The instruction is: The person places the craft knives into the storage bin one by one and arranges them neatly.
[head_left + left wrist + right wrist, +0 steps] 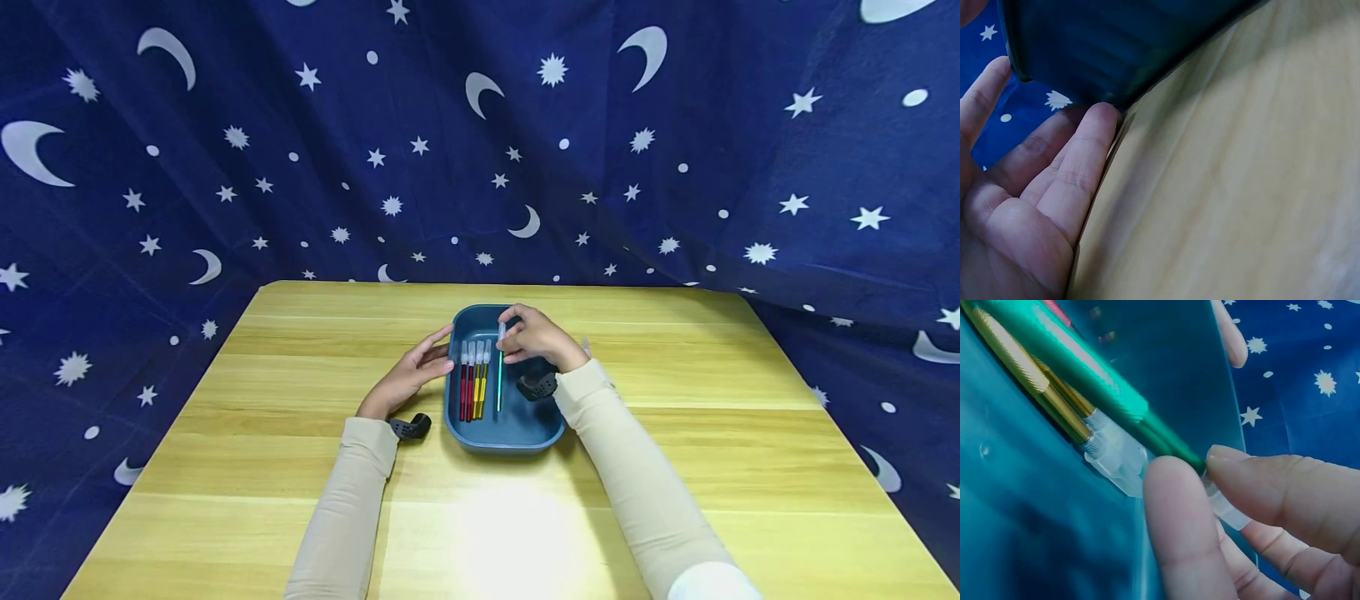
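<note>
A blue-green plastic bin stands on the table. My right hand reaches over it and pinches a green craft knife near its clear cap, between thumb and fingertips; in the right wrist view the green metal handle slants away from the fingers. Left of it, two red craft knives and two gold ones lie side by side in the bin, clear caps toward the far end. At the bin's left side, my left hand touches the wall with fairly straight fingers.
A light wooden table surrounds the bin. A small clear tip shows just past the right wrist. Behind the table hangs a dark blue cloth with moons and stars. Each wrist wears a black camera mount.
</note>
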`<state>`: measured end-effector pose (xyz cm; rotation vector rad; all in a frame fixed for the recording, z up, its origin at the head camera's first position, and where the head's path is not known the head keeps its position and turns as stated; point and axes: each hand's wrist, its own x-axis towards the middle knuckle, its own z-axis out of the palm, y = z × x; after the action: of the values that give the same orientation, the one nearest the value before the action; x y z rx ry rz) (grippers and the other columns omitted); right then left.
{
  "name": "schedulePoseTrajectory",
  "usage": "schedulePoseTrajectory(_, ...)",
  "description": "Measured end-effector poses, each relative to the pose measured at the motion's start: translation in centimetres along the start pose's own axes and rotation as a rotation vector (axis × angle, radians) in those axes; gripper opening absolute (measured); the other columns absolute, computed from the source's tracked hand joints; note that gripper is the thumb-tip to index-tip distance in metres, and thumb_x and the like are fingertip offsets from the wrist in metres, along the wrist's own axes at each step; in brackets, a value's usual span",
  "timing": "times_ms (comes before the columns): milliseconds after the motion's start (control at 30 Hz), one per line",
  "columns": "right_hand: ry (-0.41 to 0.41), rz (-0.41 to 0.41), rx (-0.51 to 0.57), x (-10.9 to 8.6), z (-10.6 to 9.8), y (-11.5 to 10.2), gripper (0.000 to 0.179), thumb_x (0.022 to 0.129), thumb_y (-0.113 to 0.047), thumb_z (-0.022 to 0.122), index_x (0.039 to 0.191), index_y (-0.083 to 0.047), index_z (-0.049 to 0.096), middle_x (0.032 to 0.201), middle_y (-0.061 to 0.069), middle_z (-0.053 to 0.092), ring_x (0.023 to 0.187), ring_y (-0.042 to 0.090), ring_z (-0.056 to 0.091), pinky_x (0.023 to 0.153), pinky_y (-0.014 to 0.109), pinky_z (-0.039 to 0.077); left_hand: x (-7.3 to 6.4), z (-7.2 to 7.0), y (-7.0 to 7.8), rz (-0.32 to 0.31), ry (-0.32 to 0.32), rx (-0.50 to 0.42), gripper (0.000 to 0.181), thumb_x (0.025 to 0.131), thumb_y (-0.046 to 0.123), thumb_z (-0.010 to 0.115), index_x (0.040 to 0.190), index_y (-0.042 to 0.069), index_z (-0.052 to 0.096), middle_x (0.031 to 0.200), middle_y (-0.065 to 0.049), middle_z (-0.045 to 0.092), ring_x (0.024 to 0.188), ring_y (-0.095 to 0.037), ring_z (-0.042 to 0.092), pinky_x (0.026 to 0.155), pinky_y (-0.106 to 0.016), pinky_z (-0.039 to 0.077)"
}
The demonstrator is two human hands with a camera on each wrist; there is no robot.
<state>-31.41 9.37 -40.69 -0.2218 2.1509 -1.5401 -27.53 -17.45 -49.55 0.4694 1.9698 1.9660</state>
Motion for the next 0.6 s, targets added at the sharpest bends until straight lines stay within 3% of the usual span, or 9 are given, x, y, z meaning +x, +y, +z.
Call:
schedulePoseTrajectory(167,0.004,0.031,-0.013,0.6,0.1,0.2,0.051,0.099,0.013,0.067,0.144,0.011,0.044,0.089,0.01,0.06,0.073,0.017,0.066,0.073,0.033,0.066,0.0,0.0,0.1,-0.001,0.003,0.004,0.071,0.111,0.005,0.058,0.174,0.015,0.027,0.172,-0.025,0.033,0.16,-0.04,0.031,0.126,-0.058,0.033)
schedulePoseTrajectory(400,0.0,0.085,-0.067,1.2,0.5,0.3,0.041,0.098,0.011,0.069,0.134,0.009,0.049,0.091,0.013,0.064,0.078,0.02,0.068,0.079,0.035,0.067,0.1,-0.1,-0.1,0.001,-0.007,-0.006,0.071,0.111,0.006,0.059,0.174,0.014,0.026,0.172,-0.025,0.033,0.16,-0.04,0.03,0.126,-0.058,0.033)
schedulePoseTrajectory(600,-0.018,0.121,-0.102,1.7,0.8,0.2,0.038,0.098,0.013,0.069,0.13,0.009,0.049,0.099,0.017,0.061,0.073,0.02,0.069,0.078,0.034,0.067,0.1,-0.2,-0.1,-0.005,-0.011,-0.021,0.071,0.112,0.005,0.056,0.174,0.015,0.025,0.172,-0.025,0.033,0.16,-0.04,0.03,0.126,-0.057,0.033)
